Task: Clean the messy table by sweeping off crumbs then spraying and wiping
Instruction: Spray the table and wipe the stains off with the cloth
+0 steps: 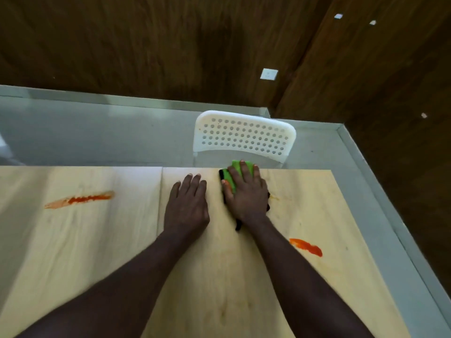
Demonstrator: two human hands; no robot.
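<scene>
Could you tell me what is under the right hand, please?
A green and black cloth, pressed on the table by the right hand; what lies beneath is hidden.

The pale wooden bench (219,276) has a seam running front to back left of centre. An orange-red smear (83,199) lies on its left part, another smear (306,247) nearer the right edge. A green and black cloth (240,172) sits at the far edge under the flat right hand (247,196); the left hand (186,206) rests flat just beside it.

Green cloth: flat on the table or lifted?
Flat: the green cloth lies on the table, right hand pressed on top, fingers straight.
</scene>
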